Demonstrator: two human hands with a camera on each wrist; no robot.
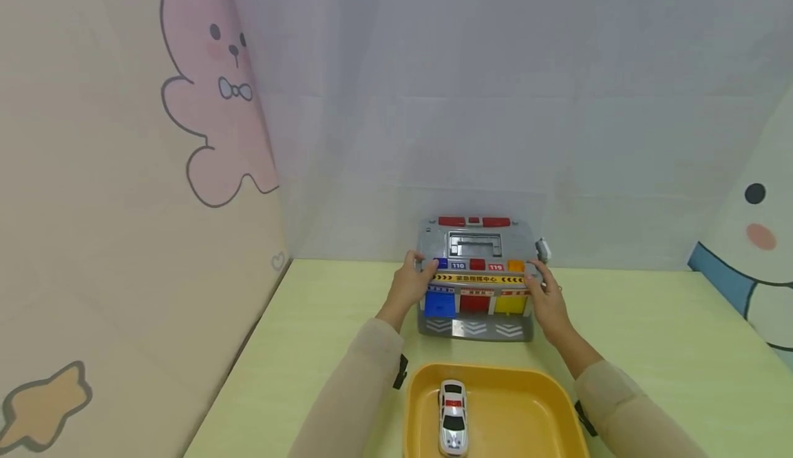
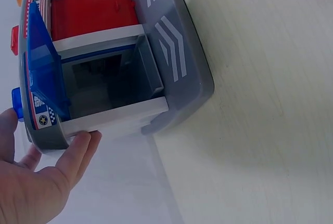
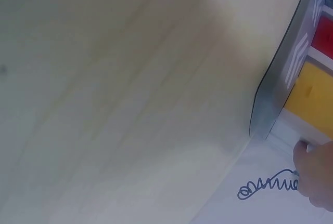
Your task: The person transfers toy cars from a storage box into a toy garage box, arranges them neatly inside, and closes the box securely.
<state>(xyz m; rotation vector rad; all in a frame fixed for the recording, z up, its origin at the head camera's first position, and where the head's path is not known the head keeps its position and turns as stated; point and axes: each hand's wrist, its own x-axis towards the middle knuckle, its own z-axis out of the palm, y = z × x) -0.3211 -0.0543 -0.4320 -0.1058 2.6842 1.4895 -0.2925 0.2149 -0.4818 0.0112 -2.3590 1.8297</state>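
Note:
A grey toy emergency garage [image 1: 430,241] stands on the table, with coloured buttons along its roof edge. My left hand [image 1: 407,286] grips its left side, thumb by the blue button [image 2: 17,103] and fingers against the white side wall. On the opposite side, my right hand [image 1: 548,303] holds the garage with the thumb near the orange button [image 1: 515,265]. The blue door [image 2: 44,60] is raised, showing a dark bay. Both the red door [image 2: 93,13] and the yellow door [image 3: 314,96] are down. Only part of the right hand shows in its wrist view.
A yellow tray [image 1: 483,370] sits in front of the garage, holding a white toy police car [image 1: 453,420]. A small grey-white piece [image 1: 543,250] sticks out at the garage's right, and a coiled cord [image 3: 268,185] hangs there. A pale cloth wall [image 1: 396,141] rises behind.

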